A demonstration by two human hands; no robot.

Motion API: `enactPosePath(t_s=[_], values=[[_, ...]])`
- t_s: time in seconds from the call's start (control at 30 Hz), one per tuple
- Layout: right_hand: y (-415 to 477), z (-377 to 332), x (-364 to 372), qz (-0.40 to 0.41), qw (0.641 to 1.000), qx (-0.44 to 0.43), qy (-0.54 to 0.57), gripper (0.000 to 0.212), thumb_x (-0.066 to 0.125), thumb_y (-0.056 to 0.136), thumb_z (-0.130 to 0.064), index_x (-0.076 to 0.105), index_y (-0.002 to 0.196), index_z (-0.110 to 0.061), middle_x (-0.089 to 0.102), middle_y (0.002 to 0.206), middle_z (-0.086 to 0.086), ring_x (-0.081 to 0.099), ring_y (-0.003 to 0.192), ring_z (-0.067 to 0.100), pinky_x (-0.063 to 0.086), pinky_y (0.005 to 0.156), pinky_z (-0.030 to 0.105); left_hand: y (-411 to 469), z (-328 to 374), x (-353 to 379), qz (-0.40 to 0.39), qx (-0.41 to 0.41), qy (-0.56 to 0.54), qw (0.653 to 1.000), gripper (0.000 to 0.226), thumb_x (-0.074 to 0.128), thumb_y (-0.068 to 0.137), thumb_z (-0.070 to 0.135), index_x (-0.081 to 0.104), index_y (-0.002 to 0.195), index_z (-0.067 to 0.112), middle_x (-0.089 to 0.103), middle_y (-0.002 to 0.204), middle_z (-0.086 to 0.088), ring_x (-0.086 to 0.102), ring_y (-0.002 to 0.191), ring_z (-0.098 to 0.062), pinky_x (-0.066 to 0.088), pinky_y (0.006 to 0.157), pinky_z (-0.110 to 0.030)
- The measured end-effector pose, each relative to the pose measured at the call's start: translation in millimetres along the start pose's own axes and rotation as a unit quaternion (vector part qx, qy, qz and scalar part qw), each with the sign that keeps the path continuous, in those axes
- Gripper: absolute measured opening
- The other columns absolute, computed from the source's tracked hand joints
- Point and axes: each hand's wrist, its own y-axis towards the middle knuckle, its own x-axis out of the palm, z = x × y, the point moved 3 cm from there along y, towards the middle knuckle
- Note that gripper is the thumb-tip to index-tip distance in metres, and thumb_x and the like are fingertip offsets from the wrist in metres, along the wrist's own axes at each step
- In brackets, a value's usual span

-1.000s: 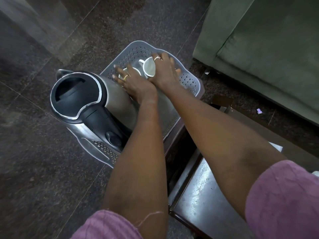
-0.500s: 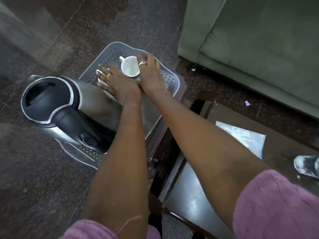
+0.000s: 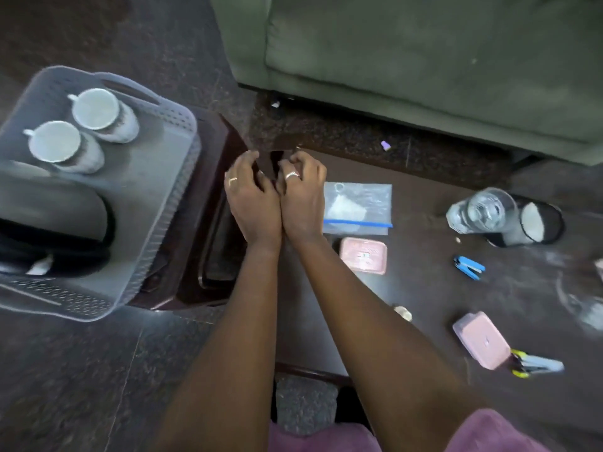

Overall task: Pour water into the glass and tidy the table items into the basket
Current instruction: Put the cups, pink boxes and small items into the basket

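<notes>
A green sofa (image 3: pixel 424 60) is filling the top of the view, standing on the dark speckled floor (image 3: pixel 81 370). In front of it a dark table (image 3: pixel 424 288) is carrying the loose items, and at its left end a smaller side table (image 3: pixel 225 243) is bearing the grey perforated basket (image 3: pixel 163 177). Inside the basket a steel and black kettle (image 3: pixel 49 216) is lying at the near end, and two white cups (image 3: pixel 94 109) (image 3: pixel 54 146) are standing side by side at the far end, touching each other. Both forearms are reaching forward. The left hand (image 3: pixel 251 197) and right hand (image 3: pixel 303 197) are hovering together over the left end of the table, pressing against each other at the wrists. Their fingers are curling loosely and are grasping nothing that shows. Just right of the right hand a clear zip bag (image 3: pixel 357 208) with a blue seal is lying flat. A clear glass (image 3: pixel 483 210) is sitting at the far right of the table, well apart from the basket and touching a black container (image 3: pixel 538 223); whether it is holding water cannot be told. One pink box (image 3: pixel 363 255) is lying just below the bag, and another pink box (image 3: pixel 481 340) is lying nearer the table's front edge. A blue stapler (image 3: pixel 468 267) is lying between the two boxes and the glass.
</notes>
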Motion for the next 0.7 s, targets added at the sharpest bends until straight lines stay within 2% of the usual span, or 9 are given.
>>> enactPosePath(t_s=[0.07, 0.13, 0.2, 0.3, 0.4, 0.53, 0.6, 0.7], values=[[-16.7, 29.9, -31.0, 0.014, 0.999, 0.051, 0.006, 0.032, 0.047, 0.090, -0.010, 0.055, 0.121, -0.010, 0.049, 0.126, 0.009, 0.041, 0.113, 0.016, 0.035, 0.092, 0.020, -42.5, 11.0, 22.3, -0.064, 0.018, -0.001, 0.998, 0.036, 0.051, 0.079, -0.003, 0.061, 0.112, 0.006, 0.063, 0.116, -0.012, 0.055, 0.113, -0.026, 0.038, 0.099, -0.025], [-36.6, 62.6, -61.2, 0.027, 0.996, 0.063, -0.048, 0.031, 0.051, 0.089, -0.012, 0.059, 0.119, -0.008, 0.050, 0.127, 0.011, 0.042, 0.116, 0.021, 0.039, 0.093, 0.027, -78.0, 14.4, 46.9, -0.159, 0.034, 0.023, 0.986, 0.037, 0.053, 0.075, -0.002, 0.060, 0.111, 0.007, 0.062, 0.117, -0.013, 0.054, 0.112, -0.028, 0.042, 0.099, -0.032], [-53.8, 97.6, -91.6, 0.042, 0.990, 0.070, -0.118, 0.032, 0.058, 0.086, -0.014, 0.062, 0.117, -0.004, 0.052, 0.127, 0.016, 0.044, 0.117, 0.032, 0.039, 0.095, 0.034, -106.6, 4.5, 69.1, -0.244, 0.054, 0.098, 0.963, 0.042, 0.053, 0.075, -0.003, 0.058, 0.115, 0.007, 0.059, 0.123, -0.011, 0.051, 0.117, -0.029, 0.041, 0.101, -0.035], [-84.0, 152.3, -141.8, 0.064, 0.975, 0.143, -0.154, 0.043, 0.069, 0.081, -0.024, 0.061, 0.116, -0.001, 0.051, 0.127, 0.023, 0.043, 0.117, 0.040, 0.035, 0.100, 0.040, -151.1, -15.1, 86.4, -0.345, 0.054, 0.215, 0.912, 0.050, 0.055, 0.077, 0.001, 0.047, 0.126, 0.010, 0.048, 0.136, -0.010, 0.040, 0.127, -0.029, 0.033, 0.111, -0.034], [-109.9, 195.2, -186.3, 0.033, 0.972, 0.178, -0.152, 0.055, 0.077, 0.072, -0.030, 0.061, 0.118, -0.004, 0.048, 0.131, 0.021, 0.041, 0.120, 0.039, 0.032, 0.105, 0.041, -170.7, -26.3, 92.7, -0.371, 0.077, 0.278, 0.882, 0.070, 0.063, 0.074, 0.005, 0.032, 0.137, 0.011, 0.039, 0.144, -0.009, 0.033, 0.132, -0.031, 0.028, 0.114, -0.037], [-143.4, 241.1, -227.5, -0.038, 0.946, 0.222, -0.231, 0.074, 0.080, 0.064, -0.039, 0.051, 0.129, -0.020, 0.039, 0.141, 0.011, 0.034, 0.128, 0.036, 0.027, 0.106, 0.046, -176.1, -25.5, 99.4, -0.368, 0.113, 0.335, 0.860, 0.089, 0.063, 0.072, 0.003, 0.016, 0.146, 0.018, 0.025, 0.153, -0.005, 0.025, 0.138, -0.033, 0.023, 0.117, -0.039], [-160.5, 259.2, -238.7, -0.071, 0.917, 0.281, -0.276, 0.088, 0.081, 0.059, -0.042, 0.038, 0.136, -0.029, 0.031, 0.146, 0.005, 0.028, 0.134, 0.032, 0.024, 0.107, 0.049, -174.1, -19.4, 105.9, -0.378, 0.150, 0.344, 0.847, 0.087, 0.064, 0.073, 0.003, 0.018, 0.145, 0.019, 0.027, 0.153, -0.006, 0.026, 0.138, -0.033, 0.025, 0.117, -0.042], [-178.4, 274.4, -241.2, -0.110, 0.883, 0.322, -0.324, 0.092, 0.078, 0.059, -0.028, 0.030, 0.137, -0.037, 0.026, 0.147, 0.004, 0.026, 0.133, 0.031, 0.027, 0.103, 0.053, -174.0, -13.8, 113.0, -0.403, 0.215, 0.359, 0.814, 0.074, 0.063, 0.075, 0.007, 0.030, 0.141, 0.016, 0.038, 0.146, -0.008, 0.033, 0.133, -0.031, 0.030, 0.113, -0.041]])
